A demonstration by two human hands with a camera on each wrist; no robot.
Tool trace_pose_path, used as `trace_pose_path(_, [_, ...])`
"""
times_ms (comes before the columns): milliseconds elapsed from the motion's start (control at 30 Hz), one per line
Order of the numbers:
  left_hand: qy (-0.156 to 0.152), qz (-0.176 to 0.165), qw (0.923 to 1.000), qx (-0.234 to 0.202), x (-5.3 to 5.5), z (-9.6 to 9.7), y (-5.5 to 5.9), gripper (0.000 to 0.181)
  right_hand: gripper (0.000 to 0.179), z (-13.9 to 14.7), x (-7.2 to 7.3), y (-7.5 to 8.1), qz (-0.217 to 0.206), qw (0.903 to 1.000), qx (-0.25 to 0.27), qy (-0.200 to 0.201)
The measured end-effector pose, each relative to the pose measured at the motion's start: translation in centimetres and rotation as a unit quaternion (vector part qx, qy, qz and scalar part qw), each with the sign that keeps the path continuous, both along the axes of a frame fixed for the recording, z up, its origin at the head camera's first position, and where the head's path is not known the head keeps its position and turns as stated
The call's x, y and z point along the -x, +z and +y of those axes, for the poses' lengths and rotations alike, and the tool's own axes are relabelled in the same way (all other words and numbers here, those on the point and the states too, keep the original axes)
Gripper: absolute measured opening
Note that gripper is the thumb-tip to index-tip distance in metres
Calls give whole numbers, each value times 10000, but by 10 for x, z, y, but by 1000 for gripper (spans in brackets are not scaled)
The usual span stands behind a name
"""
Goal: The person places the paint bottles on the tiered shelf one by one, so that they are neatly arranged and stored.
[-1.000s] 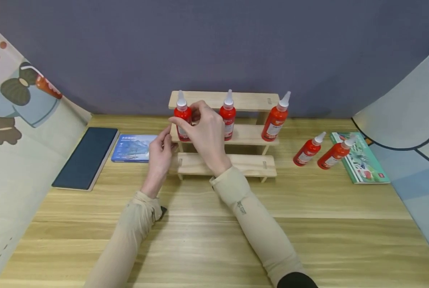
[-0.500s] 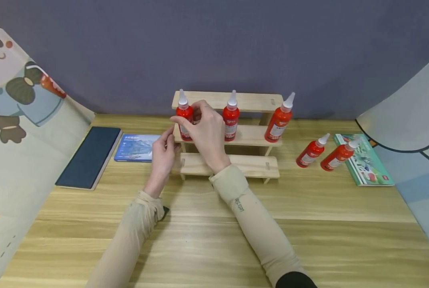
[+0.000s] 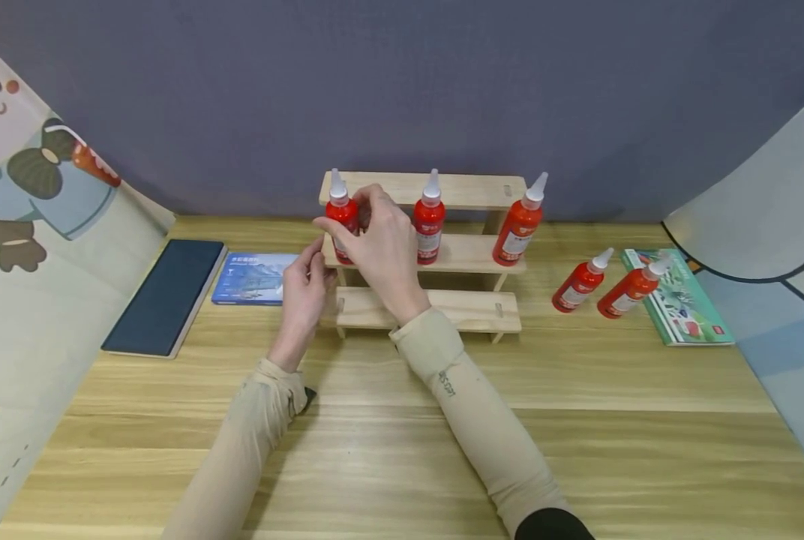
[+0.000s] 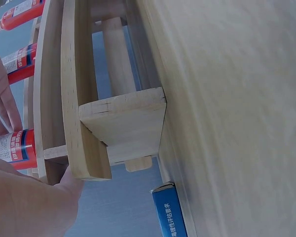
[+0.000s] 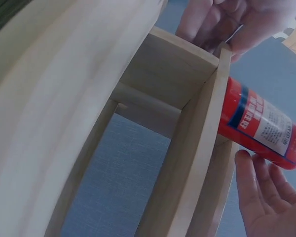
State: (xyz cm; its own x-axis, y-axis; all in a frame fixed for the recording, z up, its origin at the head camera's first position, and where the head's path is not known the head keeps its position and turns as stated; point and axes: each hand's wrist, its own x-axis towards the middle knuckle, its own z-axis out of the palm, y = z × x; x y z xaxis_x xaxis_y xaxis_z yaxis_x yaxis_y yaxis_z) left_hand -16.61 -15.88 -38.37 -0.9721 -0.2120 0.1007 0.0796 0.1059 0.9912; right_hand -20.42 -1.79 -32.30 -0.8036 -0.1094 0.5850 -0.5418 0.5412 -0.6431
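A three-tier wooden display stand (image 3: pixel 466 311) bears three red squeeze bottles with pale pointed caps on its middle step. My right hand (image 3: pixel 390 251) holds the leftmost bottle (image 3: pixel 342 215), thumb across its front and fingers at its right side. In the right wrist view that bottle (image 5: pixel 259 126) stands on the step, the fingertips (image 5: pixel 244 160) right at its side. My left hand (image 3: pixel 302 292) pinches the left end of the middle step. The middle bottle (image 3: pixel 429 234) is upright, and the right bottle (image 3: pixel 518 229) stands near the step's right end.
Two more red bottles, a nearer one (image 3: pixel 577 286) and one farther right (image 3: pixel 626 294), stand right of the stand beside a green book (image 3: pixel 688 307). Left lie a blue box (image 3: pixel 250 277) and a dark notebook (image 3: pixel 164 296). A grey-blue panel (image 3: pixel 402 90) closes the back.
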Motion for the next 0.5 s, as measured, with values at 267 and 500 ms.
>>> trace_pose_path(267, [-44,-60,9999,-80,-1,0,0,45,66,4,-4,3,-99,9999,-40,71])
trace_pose_path(500, [-62,-3,10000,-14,0,0,0,45,66,13,-11,6,-34,9998,17,175])
